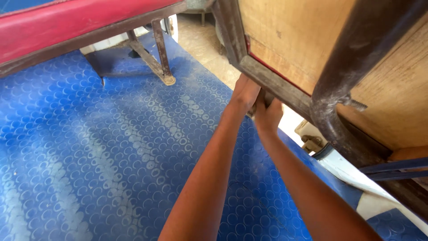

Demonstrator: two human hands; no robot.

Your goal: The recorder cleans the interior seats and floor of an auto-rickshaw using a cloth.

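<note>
At eleven o'clock in your view you have a red padded seat (67,22) on a rusty metal frame, with its welded support leg (158,56) bolted down to the blue studded floor mat (89,147). The mat runs from nine o'clock across the whole lower half, dusty in pale streaks.

Moving right, your left hand (244,94) reaches up at about twelve o'clock from the centre and presses against the lower edge of a dark metal frame (267,80). Its fingers curl under and behind that edge, so you appear to be grasping it, though the fingertips are hidden. Just beside it, touching or nearly so, your right hand (269,117) is clenched around something at the same edge. A small grey piece shows between the two hands, but what it is cannot be told.

The frame borders a wooden panel (294,40) that fills the one to three o'clock area, the underside of a tipped-up seat by the look of it. A thick, worn dark tube (352,67) crosses in front of the panel at two o'clock and bends down toward four.

As a judgement: both hands are set on the frame edge, so the work there is under way, not finished. Nothing shows a part freed or fixed yet.
</note>
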